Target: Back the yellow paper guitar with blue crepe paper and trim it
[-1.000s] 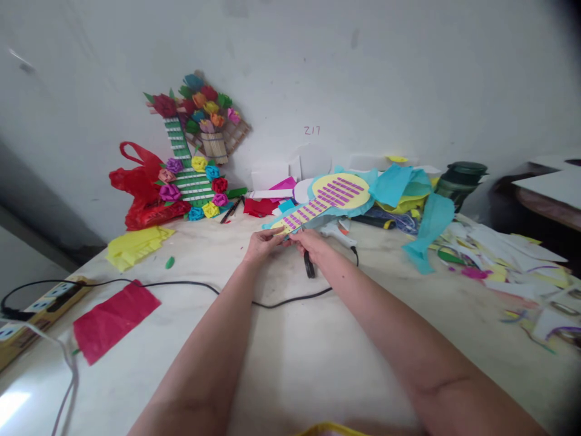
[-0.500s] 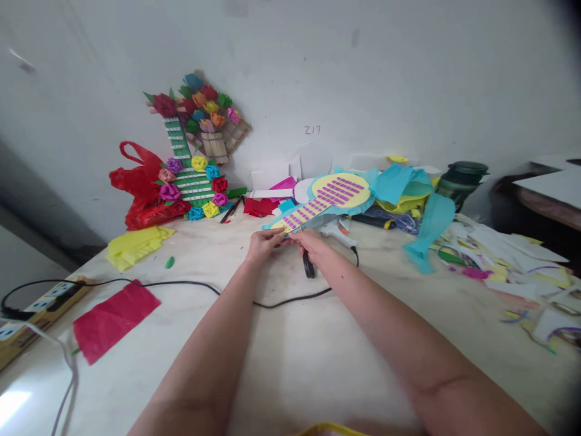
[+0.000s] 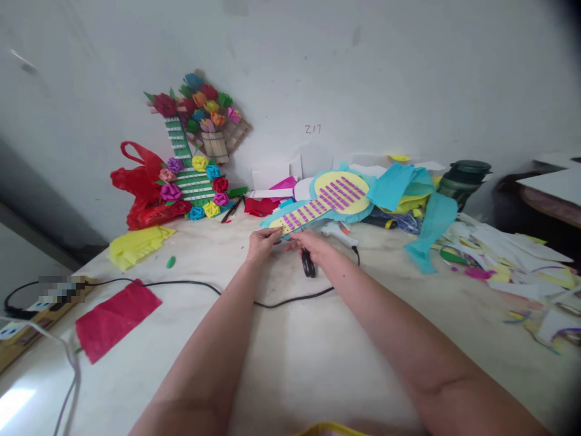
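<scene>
A yellow paper guitar (image 3: 342,192) with purple stripes lies tilted on blue crepe paper (image 3: 354,216) that sticks out around its edge. My left hand (image 3: 263,244) pinches the narrow neck end between thumb and fingers. Close beside it, below the neck, my right hand (image 3: 311,243) is closed around scissors (image 3: 308,265), whose black handle hangs under the palm. The blades are mostly hidden at the paper's lower edge. A white glue gun (image 3: 338,233) lies just behind my right hand.
A black cord (image 3: 290,301) crosses the table below my wrists to a power strip (image 3: 45,309). Red crepe paper (image 3: 118,321) and yellow crepe paper (image 3: 140,245) lie left. Paper scraps (image 3: 508,260) and a green bottle (image 3: 463,181) are right. A flowered paper guitar (image 3: 193,181) leans against the wall.
The paper guitar has shifted slightly, and more of its blue border shows along the neck. The scissors handles have moved a little in my right hand. My left hand keeps its pinch.
</scene>
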`<state>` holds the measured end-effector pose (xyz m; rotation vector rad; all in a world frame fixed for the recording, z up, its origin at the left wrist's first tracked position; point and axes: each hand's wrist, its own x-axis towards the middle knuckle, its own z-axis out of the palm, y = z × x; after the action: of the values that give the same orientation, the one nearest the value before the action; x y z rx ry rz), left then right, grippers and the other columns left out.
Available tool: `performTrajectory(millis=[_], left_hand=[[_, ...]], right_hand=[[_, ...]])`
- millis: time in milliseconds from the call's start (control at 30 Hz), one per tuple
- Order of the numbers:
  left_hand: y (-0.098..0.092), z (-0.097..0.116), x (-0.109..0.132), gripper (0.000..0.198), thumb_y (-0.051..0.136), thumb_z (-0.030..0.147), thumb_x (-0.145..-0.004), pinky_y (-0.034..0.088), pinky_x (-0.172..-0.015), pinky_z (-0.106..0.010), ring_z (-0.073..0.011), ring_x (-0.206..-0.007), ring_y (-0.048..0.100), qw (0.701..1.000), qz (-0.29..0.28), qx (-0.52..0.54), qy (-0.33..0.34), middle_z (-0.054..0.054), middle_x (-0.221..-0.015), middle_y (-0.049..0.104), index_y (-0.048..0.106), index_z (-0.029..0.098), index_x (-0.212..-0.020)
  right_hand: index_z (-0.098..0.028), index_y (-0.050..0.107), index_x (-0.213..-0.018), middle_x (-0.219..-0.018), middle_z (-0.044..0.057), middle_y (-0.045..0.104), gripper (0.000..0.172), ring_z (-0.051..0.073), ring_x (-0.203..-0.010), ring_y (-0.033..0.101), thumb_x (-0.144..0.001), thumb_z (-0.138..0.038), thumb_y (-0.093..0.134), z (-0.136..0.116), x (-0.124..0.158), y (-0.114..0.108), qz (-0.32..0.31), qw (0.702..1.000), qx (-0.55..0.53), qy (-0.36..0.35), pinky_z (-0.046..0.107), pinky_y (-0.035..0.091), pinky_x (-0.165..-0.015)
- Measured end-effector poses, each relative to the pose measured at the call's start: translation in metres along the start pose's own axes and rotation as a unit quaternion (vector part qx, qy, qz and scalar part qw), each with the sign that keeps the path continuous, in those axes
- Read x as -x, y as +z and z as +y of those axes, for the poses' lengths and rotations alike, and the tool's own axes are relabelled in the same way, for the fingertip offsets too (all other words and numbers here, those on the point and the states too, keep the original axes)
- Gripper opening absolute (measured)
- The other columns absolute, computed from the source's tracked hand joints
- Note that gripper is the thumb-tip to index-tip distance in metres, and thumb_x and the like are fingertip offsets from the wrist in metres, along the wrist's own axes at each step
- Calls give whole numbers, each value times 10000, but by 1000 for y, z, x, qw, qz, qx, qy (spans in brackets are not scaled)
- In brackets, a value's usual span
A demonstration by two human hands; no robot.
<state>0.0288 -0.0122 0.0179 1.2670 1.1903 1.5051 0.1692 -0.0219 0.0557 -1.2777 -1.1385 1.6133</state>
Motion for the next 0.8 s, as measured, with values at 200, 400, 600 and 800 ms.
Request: performTrajectory(millis=[200, 400, 600, 800], left_hand=[[-4, -6, -6, 462, 789, 417, -464, 519, -726, -353, -205, -754, 622, 997, -16, 69, -30, -64, -827, 682, 724, 123, -815], [-10, -5, -8, 444, 795, 384, -476, 529, -745, -380, -190, -729, 627, 994, -21, 99, -42, -78, -812, 676, 716, 105, -813], [-14, -1, -7, 409, 785, 359, -509, 527, -750, -386, -189, -697, 636, 993, -27, 108, -47, -79, -783, 679, 713, 102, -818], [-15, 3, -7, 412, 788, 321, -507, 543, -729, -372, -190, -642, 650, 989, -28, 124, -68, -87, -805, 685, 696, 77, -825]], right_hand=[[-150, 529, -756, -436, 19, 533, 281, 55, -286, 254, -863, -385, 416, -4, -5, -14, -16, 994, 106, -7, 213, 194, -331], [-195, 478, -677, -489, -15, 503, 286, 94, -411, 367, -844, -425, 443, -9, -7, -24, 11, 945, 276, -174, 216, 261, -411], [-187, 553, -630, -543, -34, 513, 179, 92, -505, 412, -780, -283, 543, -11, -5, -31, -52, 835, 434, -333, 211, 262, -480], [-226, 685, -811, -729, -7, 662, 143, 132, -634, 548, -778, -275, 555, -7, -12, -38, -102, 757, 549, -340, 222, 341, -559]])
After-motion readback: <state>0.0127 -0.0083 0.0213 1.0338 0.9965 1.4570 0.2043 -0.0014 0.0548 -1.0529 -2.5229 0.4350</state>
